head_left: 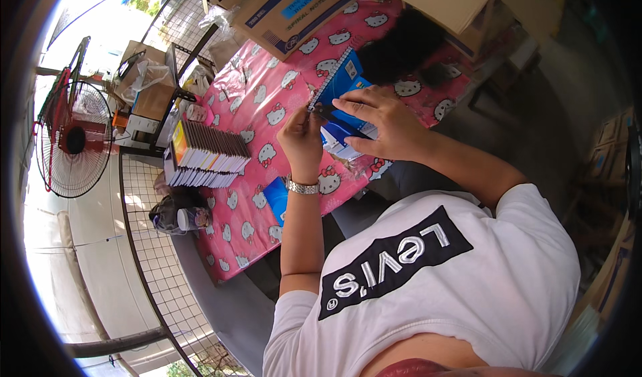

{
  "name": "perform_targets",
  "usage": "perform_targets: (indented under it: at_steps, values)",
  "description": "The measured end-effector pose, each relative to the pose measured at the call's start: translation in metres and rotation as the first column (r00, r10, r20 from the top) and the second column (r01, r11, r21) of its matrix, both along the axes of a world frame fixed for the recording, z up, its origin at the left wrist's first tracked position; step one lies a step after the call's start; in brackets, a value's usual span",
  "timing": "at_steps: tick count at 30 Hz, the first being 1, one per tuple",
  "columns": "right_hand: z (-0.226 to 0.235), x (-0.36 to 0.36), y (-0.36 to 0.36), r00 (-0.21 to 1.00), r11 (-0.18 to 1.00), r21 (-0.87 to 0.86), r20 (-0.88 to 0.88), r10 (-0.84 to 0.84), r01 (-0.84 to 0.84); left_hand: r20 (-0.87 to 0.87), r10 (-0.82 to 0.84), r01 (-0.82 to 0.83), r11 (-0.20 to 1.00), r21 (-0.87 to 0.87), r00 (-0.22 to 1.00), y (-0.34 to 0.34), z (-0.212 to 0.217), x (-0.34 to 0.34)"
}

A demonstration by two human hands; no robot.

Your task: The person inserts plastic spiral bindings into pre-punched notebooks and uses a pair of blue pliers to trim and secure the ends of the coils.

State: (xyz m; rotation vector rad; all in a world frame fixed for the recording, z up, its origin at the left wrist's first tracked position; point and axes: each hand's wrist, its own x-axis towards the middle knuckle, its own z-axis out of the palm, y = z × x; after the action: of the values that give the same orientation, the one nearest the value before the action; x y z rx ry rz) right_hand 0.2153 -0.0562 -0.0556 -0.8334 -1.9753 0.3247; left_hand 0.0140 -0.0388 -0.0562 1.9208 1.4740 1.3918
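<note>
A blue spiral notebook (359, 67) lies on the table in front of me, its wire coil running along the left edge. My left hand (301, 140), a silver watch on its wrist, is closed at the lower end of that coil; what its fingertips pinch is too small to make out. My right hand (384, 126) is wrapped round dark-jawed pliers (326, 112) with what look like blue handles. The jaws point left, at the coil end beside my left fingers. Beneath the right hand, part of another blue-and-white notebook (341, 146) shows.
A pink patterned cloth (231, 210) covers the table. Stacked notebooks (207, 153) stand at the left, and a blue booklet (275, 200) lies near my left forearm. Cardboard boxes (294, 13) sit at the back, beside a dark blurred shape (401, 46). A fan (75, 139) stands far left.
</note>
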Motion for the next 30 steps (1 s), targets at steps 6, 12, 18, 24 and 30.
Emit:
perform_targets:
  at_steps: [6, 12, 18, 24, 30]
  values:
    - [0.009, -0.009, 0.001, 0.865, 0.713, -0.531, -0.452, 0.218, -0.457, -0.175, 0.201, -0.133, 0.932, 0.337, 0.964, -0.011, 0.003, -0.004]
    - [0.004, 0.009, 0.015, 0.968, 0.959, -0.236, -0.230, 0.101, -0.156, 0.019, 0.357, -0.343, 0.880, 0.329, 0.934, -0.032, -0.017, -0.047]
    - [-0.165, 0.092, 0.063, 0.960, 0.896, -0.353, 0.168, -0.224, 0.271, 0.625, 0.588, -0.487, 0.799, -0.352, 0.514, -0.125, -0.097, -0.154]
    - [-0.194, 0.104, 0.167, 0.848, 0.861, -0.171, 0.340, -0.405, 0.480, 0.294, 0.801, -0.690, 0.599, -0.406, 0.522, -0.171, -0.132, -0.160]
    - [-0.200, 0.118, 0.244, 0.514, 0.691, -0.030, 0.691, -0.507, 0.722, -0.229, 0.800, -0.829, 0.510, -0.227, 0.555, -0.176, -0.152, -0.175]
